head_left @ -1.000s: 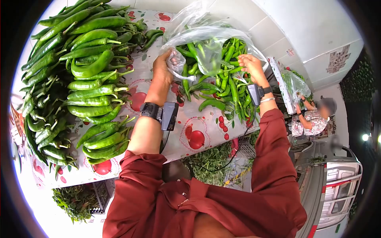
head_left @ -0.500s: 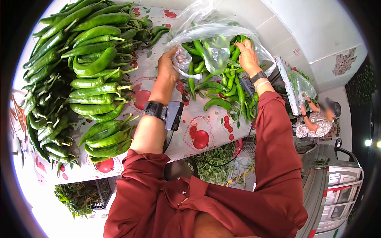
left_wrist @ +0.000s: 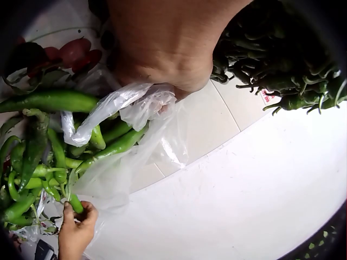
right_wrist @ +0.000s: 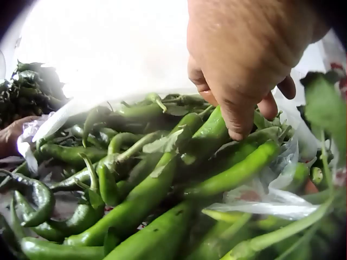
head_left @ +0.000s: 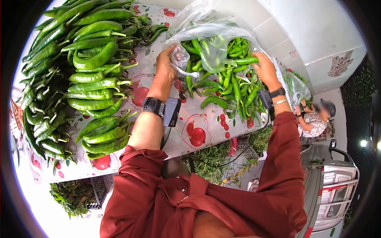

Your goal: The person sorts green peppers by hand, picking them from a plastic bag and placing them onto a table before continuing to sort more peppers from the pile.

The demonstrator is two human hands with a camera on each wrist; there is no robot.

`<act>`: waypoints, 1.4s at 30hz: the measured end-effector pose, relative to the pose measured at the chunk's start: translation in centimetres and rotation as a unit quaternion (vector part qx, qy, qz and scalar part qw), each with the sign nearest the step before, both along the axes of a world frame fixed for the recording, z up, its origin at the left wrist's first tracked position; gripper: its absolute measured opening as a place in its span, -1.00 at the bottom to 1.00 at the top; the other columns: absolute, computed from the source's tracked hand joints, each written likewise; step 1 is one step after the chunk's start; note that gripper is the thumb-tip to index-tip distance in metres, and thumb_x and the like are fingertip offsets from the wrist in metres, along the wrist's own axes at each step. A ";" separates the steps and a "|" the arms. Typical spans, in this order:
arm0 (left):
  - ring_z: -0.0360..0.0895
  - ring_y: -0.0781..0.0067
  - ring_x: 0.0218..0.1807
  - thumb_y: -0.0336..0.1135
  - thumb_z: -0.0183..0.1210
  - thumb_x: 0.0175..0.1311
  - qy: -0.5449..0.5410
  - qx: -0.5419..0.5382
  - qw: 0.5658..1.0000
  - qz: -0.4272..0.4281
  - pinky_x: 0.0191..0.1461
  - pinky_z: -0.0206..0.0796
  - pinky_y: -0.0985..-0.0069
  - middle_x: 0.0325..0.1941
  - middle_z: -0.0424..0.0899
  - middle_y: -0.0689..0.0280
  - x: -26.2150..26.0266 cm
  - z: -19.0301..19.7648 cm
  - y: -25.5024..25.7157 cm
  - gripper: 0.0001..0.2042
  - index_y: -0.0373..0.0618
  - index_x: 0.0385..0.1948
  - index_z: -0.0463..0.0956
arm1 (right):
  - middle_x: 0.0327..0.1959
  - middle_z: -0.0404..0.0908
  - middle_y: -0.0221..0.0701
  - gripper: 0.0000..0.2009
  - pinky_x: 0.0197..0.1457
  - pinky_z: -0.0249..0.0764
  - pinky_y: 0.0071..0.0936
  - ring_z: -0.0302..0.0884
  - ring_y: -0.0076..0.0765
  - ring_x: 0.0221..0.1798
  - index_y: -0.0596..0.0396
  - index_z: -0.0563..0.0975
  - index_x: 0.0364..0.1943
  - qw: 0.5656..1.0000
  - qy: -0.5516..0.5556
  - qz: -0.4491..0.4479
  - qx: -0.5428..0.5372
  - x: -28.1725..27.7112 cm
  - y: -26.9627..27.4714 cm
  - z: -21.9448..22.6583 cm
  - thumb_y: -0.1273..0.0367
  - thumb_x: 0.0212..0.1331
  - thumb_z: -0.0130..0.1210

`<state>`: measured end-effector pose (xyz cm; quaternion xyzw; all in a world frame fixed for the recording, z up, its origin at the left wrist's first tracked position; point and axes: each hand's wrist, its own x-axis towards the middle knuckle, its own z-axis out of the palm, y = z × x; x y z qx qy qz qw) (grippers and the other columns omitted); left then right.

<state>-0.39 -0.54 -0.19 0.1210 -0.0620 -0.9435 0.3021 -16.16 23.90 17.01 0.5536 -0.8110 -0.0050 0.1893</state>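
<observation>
My left hand [head_left: 166, 65] grips the gathered rim of a clear plastic bag [head_left: 215, 55] at its left side. Green peppers [head_left: 234, 85] fill the bag's mouth and spill out toward me over the tablecloth. At the right side of the opening, my right hand [head_left: 266, 69] pinches one long green pepper [head_left: 245, 61] by its end. The left wrist view shows that pepper [left_wrist: 76, 203] between the thumb and fingers of the right hand [left_wrist: 77, 233]. Seen from the right wrist, the fingers point down onto the pepper [right_wrist: 210, 132], among other peppers and a few leaves.
A large stack of green peppers [head_left: 95, 83] covers the left of the table, which has a fruit-patterned tablecloth [head_left: 158, 158]. A tiled wall [head_left: 274, 33] runs behind. Crates of greenery [head_left: 77, 194] stand below. At the right, another person [head_left: 315, 121] works by a second bag.
My right hand has gone from hovering at the bag's right side, down into the peppers, and now back rightward with a pepper pinched. The left hand stays on the bag's rim.
</observation>
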 end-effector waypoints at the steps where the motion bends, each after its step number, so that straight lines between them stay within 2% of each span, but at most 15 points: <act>1: 0.28 0.57 -0.64 -0.41 0.04 0.09 0.001 0.001 1.000 -0.001 -0.61 0.18 0.64 -0.55 0.46 0.32 0.0 -0.3 -0.2 -0.90 -0.23 -0.41 0.44 | -0.20 0.49 -0.24 -0.66 -0.17 0.40 -0.34 0.46 -0.08 -0.21 0.05 0.40 -0.15 0.997 -0.040 -0.032 -0.049 0.1 0.7 0.4 0.52 -0.12 0.09; 2: 0.32 0.54 -0.62 -0.40 0.01 0.11 0.009 -0.017 1.000 -0.014 -0.55 0.23 0.62 -0.52 0.48 0.31 0.1 -0.6 -0.4 -0.88 -0.23 -0.37 0.44 | -0.18 0.49 -0.22 -0.65 -0.18 0.40 -0.38 0.48 -0.10 -0.23 0.08 0.41 -0.14 0.990 -0.080 -0.064 -0.098 0.1 1.4 0.7 0.54 -0.12 0.08; 3: 0.36 0.51 -0.59 -0.39 -0.02 0.13 0.017 -0.035 0.999 -0.026 -0.49 0.28 0.60 -0.49 0.50 0.30 0.3 -0.5 -0.4 -0.86 -0.23 -0.34 0.44 | -0.19 0.52 -0.21 -0.66 -0.21 0.40 -0.48 0.52 -0.27 -0.28 0.17 0.40 -0.12 0.977 -0.144 -0.095 -0.122 0.6 1.9 1.2 0.56 -0.08 0.05; 4: 0.36 0.51 -0.59 -0.39 -0.02 0.13 0.018 -0.033 0.999 -0.027 -0.49 0.28 0.60 -0.49 0.50 0.30 0.4 -0.3 -0.3 -0.86 -0.23 -0.34 0.44 | -0.19 0.52 -0.21 -0.66 -0.21 0.40 -0.48 0.52 -0.27 -0.28 0.17 0.40 -0.12 0.978 -0.143 -0.096 -0.120 1.1 2.2 1.4 0.56 -0.08 0.05; 6: 0.36 0.53 -0.59 -0.38 -0.03 0.13 0.009 -0.037 0.999 -0.023 -0.50 0.27 0.63 -0.50 0.50 0.32 0.8 0.2 -0.1 -0.82 -0.25 -0.30 0.44 | -0.25 0.53 -0.28 -0.68 -0.28 0.38 -0.58 0.47 -0.48 -0.36 0.21 0.38 -0.10 0.927 -0.297 -0.103 -0.205 2.3 2.4 1.5 0.54 -0.02 0.04; 7: 0.36 0.53 -0.59 -0.38 -0.03 0.13 0.010 -0.037 0.999 -0.023 -0.50 0.27 0.63 -0.50 0.50 0.32 1.1 0.5 0.1 -0.82 -0.25 -0.30 0.44 | -0.35 0.52 -0.38 -0.67 -0.45 0.32 -0.68 0.38 -0.66 -0.50 0.19 0.37 -0.05 0.908 -0.346 -0.059 -0.229 3.0 2.1 1.0 0.49 0.04 0.04; 11: 0.36 0.56 -0.57 -0.36 -0.05 0.14 0.025 -0.057 0.998 -0.027 -0.50 0.26 0.68 -0.42 0.54 0.30 1.5 1.3 0.3 -0.79 -0.26 -0.25 0.44 | -0.50 0.49 -0.49 -0.64 -0.68 0.15 -0.76 0.22 -0.75 -0.70 0.12 0.36 0.02 0.865 -0.438 -0.076 -0.234 6.2 -1.3 -0.9 0.42 0.09 0.04; 14: 0.37 0.60 -0.52 -0.34 -0.05 0.12 0.039 -0.093 0.995 -0.024 -0.47 0.25 0.72 -0.27 0.58 0.25 1.3 1.0 0.2 -0.73 -0.23 -0.16 0.43 | -0.53 0.48 -0.49 -0.66 -0.68 0.15 -0.77 0.21 -0.74 -0.71 0.12 0.32 0.03 0.849 -0.483 -0.033 -0.210 7.9 -5.1 -2.8 0.38 0.15 -0.03; 18: 0.35 0.62 -0.50 -0.32 -0.04 0.11 0.065 -0.130 0.989 -0.034 -0.43 0.25 0.71 -0.21 0.57 0.27 1.8 1.8 0.6 -0.68 -0.21 -0.09 0.41 | -0.55 0.44 -0.49 -0.81 -0.68 0.16 -0.76 0.21 -0.73 -0.71 0.15 0.33 -0.19 0.812 -0.564 0.057 -0.139 9.3 -10.1 -5.1 0.33 0.23 -0.16; 22: 0.29 0.61 -0.51 -0.30 -0.06 0.13 0.045 -0.114 0.992 -0.042 -0.43 0.24 0.67 -0.34 0.53 0.36 1.9 1.9 1.0 -0.69 -0.16 -0.09 0.42 | -0.53 0.43 -0.46 -0.74 -0.61 0.14 -0.77 0.19 -0.73 -0.68 0.13 0.35 -0.16 0.771 -0.626 0.074 -0.088 10.2 -12.5 -6.3 0.24 0.27 -0.21; 24: 0.29 0.62 -0.51 -0.29 -0.06 0.13 0.058 -0.107 0.991 -0.057 -0.43 0.25 0.66 -0.32 0.52 0.37 1.8 1.8 0.7 -0.70 -0.15 -0.12 0.44 | -0.54 0.43 -0.42 -0.76 -0.65 0.15 -0.74 0.20 -0.70 -0.71 0.15 0.33 -0.24 0.750 -0.649 0.067 -0.108 10.4 -12.9 -6.6 0.25 0.27 -0.22; 29: 0.32 0.60 -0.51 -0.28 -0.04 0.13 0.052 -0.113 0.991 -0.051 -0.42 0.24 0.66 -0.35 0.52 0.38 1.6 1.8 0.8 -0.72 -0.16 -0.14 0.43 | -0.52 0.44 -0.47 -0.72 -0.59 0.16 -0.76 0.22 -0.72 -0.64 0.12 0.37 -0.20 0.735 -0.667 0.066 -0.104 9.9 -11.5 -6.4 0.20 0.26 -0.22; 32: 0.35 0.60 -0.49 -0.27 -0.02 0.14 0.050 -0.115 0.991 -0.049 -0.40 0.25 0.66 -0.36 0.52 0.38 1.8 1.9 0.9 -0.72 -0.16 -0.15 0.42 | -0.49 0.41 -0.51 -0.66 -0.56 0.09 -0.76 0.16 -0.73 -0.62 0.12 0.36 -0.06 0.743 -0.661 0.058 -0.088 9.7 -10.8 -6.4 0.18 0.27 -0.26; 35: 0.30 0.61 -0.56 -0.29 0.01 0.10 0.047 -0.107 0.992 -0.043 -0.44 0.21 0.65 -0.41 0.52 0.38 1.7 2.0 0.9 -0.73 -0.16 -0.17 0.46 | -0.48 0.42 -0.50 -0.66 -0.57 0.08 -0.77 0.15 -0.73 -0.62 0.12 0.37 -0.07 0.719 -0.687 0.050 -0.093 9.8 -10.6 -6.5 0.18 0.27 -0.26; 42: 0.44 0.53 -0.48 -0.26 0.03 0.14 0.093 -0.200 0.970 -0.097 -0.38 0.32 0.59 -0.48 0.54 0.30 1.8 1.7 0.9 -0.74 -0.24 -0.23 0.42 | -0.57 0.42 -0.53 -0.75 -0.60 0.09 -0.74 0.14 -0.70 -0.67 0.15 0.40 -0.31 0.743 -0.662 0.046 -0.085 9.7 -13.1 -6.7 0.24 0.25 -0.17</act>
